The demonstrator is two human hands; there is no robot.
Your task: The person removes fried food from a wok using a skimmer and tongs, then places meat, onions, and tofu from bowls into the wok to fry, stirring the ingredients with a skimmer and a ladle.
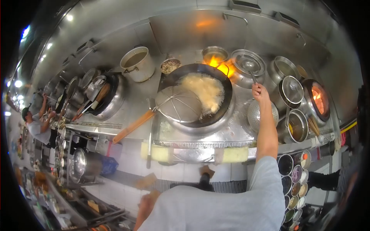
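Note:
My right hand (260, 92) is closed around the handle of a metal ladle (252, 75), whose bowl is over a round steel pot (246, 81) behind the stove. My left hand (148, 201) hangs low beside my body, and its fingers are not clear. In front of me a black wok (228, 109) holds pale, bubbling food (202, 88). A large round wire-mesh strainer (179, 106) with a wooden handle (133, 126) rests across the wok's left side. Below my right forearm lies a perforated metal skimmer (254, 115).
Flames (219, 66) rise behind the wok. A tall stockpot (138, 65) and a bowl of chopped food (170, 66) stand at the back left. On the right are a mesh strainer (292, 90) and a lit burner (318, 98). Another person (38, 125) works far left.

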